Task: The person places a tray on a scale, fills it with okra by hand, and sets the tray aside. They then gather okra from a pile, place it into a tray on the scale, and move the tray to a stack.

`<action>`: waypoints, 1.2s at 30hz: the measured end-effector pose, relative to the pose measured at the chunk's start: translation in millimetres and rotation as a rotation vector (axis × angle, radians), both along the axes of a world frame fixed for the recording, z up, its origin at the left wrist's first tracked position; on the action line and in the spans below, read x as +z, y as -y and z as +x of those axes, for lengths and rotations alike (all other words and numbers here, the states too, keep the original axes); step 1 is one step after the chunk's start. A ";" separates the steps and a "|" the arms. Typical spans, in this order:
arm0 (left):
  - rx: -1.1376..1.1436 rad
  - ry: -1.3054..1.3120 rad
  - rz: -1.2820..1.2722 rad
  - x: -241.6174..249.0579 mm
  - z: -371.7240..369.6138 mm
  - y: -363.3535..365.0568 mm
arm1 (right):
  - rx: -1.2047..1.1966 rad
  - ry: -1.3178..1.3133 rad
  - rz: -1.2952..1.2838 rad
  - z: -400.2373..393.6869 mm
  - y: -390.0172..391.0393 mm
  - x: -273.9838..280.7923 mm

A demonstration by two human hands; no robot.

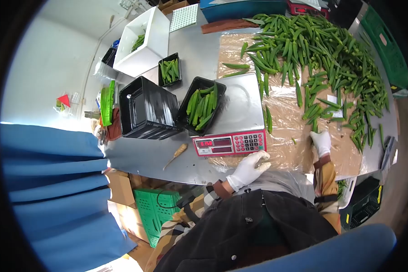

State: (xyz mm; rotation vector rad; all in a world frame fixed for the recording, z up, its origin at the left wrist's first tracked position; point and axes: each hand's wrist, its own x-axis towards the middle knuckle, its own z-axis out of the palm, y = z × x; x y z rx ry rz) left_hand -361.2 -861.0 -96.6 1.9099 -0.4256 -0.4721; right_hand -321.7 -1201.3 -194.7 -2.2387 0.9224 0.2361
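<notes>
My left hand [250,171], in a white glove, is just in front of the scale's keypad. Its fingers are curved, with the thumb apart and nothing between them. My right hand [322,143], also gloved, is at the near side of the okra heap [317,45]. Its fingers are closed at the lower end of an okra pod [315,125]. A red and silver digital scale [242,102] carries a black tray of okra [202,107] on its left part. The left red display appears to read 0.150.
Left of the scale are stacked black trays [149,109], a smaller tray of okra [170,70] and a white foam box [143,43]. A pale tapered root-like object [175,155] lies near the table's front edge. Green crates [156,213] stand below. Plastic-covered cardboard [285,149] lies beneath the okra.
</notes>
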 end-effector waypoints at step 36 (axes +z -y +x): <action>0.204 -0.188 -0.010 -18.2 -9.7 -57.5 | -0.300 0.050 0.739 -90.9 -79.4 -8.9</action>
